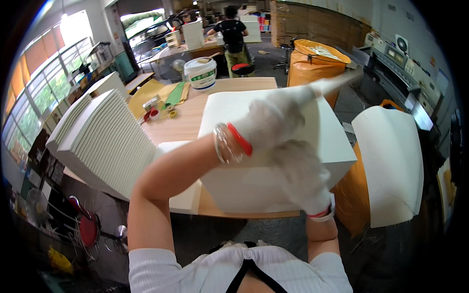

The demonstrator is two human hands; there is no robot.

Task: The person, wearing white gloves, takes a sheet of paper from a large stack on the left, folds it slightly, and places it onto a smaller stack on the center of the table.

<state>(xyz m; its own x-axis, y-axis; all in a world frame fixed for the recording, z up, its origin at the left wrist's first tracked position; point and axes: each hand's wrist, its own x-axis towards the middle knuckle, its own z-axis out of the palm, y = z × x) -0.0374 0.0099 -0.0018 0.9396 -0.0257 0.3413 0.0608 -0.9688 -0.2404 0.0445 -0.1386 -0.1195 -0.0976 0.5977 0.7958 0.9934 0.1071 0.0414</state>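
A tall block of stacked white paper [264, 190] stands on the wooden table in front of me. My left hand [278, 117], in a white glove, is over its top and reaches to the right. From its fingers a long, pale, blurred strip [337, 83] sticks out past the block's far right side. My right hand [305, 178], also gloved, is just below it at the block's front edge. Its fingers are smeared by motion, so I cannot see whether they hold anything. To the left, thick white bound paper blocks [107, 141] lean in a slanted pile.
A white bucket [200, 73], tape rolls [155, 115] and green and yellow sheets [176, 93] lie on the table [171, 128]. An orange sack [312, 63] stands behind at right. White sheets [391, 166] hang over another orange sack nearer me. A person [231, 36] works farther back. A red stool [89, 229] stands lower left.
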